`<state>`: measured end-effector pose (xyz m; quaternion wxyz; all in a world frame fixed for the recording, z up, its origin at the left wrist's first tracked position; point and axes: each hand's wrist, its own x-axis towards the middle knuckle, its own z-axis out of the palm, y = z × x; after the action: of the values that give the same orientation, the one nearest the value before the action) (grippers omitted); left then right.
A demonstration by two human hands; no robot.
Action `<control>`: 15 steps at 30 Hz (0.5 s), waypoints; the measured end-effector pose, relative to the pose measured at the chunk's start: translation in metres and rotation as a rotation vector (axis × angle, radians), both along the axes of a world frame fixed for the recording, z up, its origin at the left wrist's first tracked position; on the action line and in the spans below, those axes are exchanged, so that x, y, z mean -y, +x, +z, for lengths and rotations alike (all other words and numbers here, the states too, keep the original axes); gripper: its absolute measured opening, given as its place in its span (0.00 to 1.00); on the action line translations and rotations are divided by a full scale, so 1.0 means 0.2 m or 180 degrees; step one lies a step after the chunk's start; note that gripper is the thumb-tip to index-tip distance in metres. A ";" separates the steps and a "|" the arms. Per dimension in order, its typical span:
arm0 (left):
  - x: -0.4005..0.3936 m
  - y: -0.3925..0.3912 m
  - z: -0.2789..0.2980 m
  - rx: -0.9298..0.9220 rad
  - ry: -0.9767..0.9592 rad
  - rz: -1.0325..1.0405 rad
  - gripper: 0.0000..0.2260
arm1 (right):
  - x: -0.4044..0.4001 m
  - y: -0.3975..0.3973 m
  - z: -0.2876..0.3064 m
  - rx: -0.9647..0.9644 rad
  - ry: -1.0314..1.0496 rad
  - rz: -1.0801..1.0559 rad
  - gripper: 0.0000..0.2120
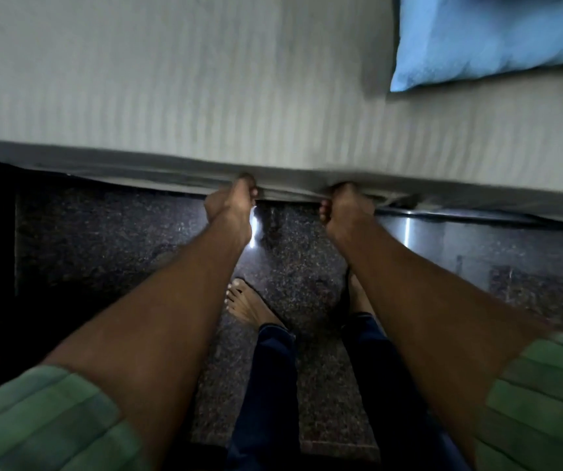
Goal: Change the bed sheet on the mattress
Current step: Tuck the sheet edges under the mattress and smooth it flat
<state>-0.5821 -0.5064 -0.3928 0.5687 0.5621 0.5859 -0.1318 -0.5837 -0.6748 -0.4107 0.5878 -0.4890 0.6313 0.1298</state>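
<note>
Gripping the hanging edge of the sheet [205, 96] along the near side of the mattress [477, 195], person stands barefoot on the dark speckled floor [103, 232]. Left hand [230, 207] at center frame, fingers curled round the hem, pinching fabric. Right hand [344, 210] just right of it, fingers also clenched on the same hem; both hands near each other, apart, neither released. Sheet is pale with faint stripes, spread flat over the whole upper half of the frame, draped over the mattress side. Blue pillow [494, 39] lies on the sheet, upper right corner. Shiny bed frame rail [460, 215] shows below the mattress at right. Green sleeves at lower corners, dark trousers lower center. Frame a bit motion-blurred.

Step in hand, my read: working the side edge — either pulling it taut to tuck under or freeing it; cannot tell which. Next move likely calls for lifting the mattress edge slightly and pushing or drawing the hem, keeping both grips even so the sheet stays smooth. Pillow may need shifting if the sheet comes off.
</note>
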 end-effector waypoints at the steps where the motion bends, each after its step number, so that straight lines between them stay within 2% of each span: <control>1: 0.01 -0.01 -0.04 -0.0100 0.0065 -0.0015 0.08 | 0.01 0.02 -0.03 -0.0084 -0.0131 0.0004 0.08; 5: 0.07 0.02 -0.09 -0.0228 -0.0089 0.0249 0.10 | 0.01 0.03 -0.13 -0.0201 -0.0286 0.0006 0.10; 8: 0.08 0.08 -0.07 -0.0172 -0.0543 0.0322 0.10 | 0.02 0.02 -0.14 0.0004 0.0167 -0.0072 0.12; 10: 0.08 0.08 -0.06 -0.0153 -0.0680 0.0226 0.04 | 0.01 0.00 -0.12 0.0048 0.0341 -0.0165 0.10; 12: 0.08 0.04 -0.07 -0.0153 -0.0672 -0.0060 0.03 | -0.01 -0.05 -0.13 0.0062 0.0549 -0.0261 0.06; 15: 0.07 0.00 -0.13 -0.0203 -0.0725 -0.0468 0.02 | -0.06 -0.06 -0.16 0.0109 0.0704 -0.0114 0.13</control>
<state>-0.5826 -0.5212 -0.4187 0.5987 0.5309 0.5421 -0.2567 -0.5960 -0.6630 -0.4418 0.6511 -0.4119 0.6116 0.1798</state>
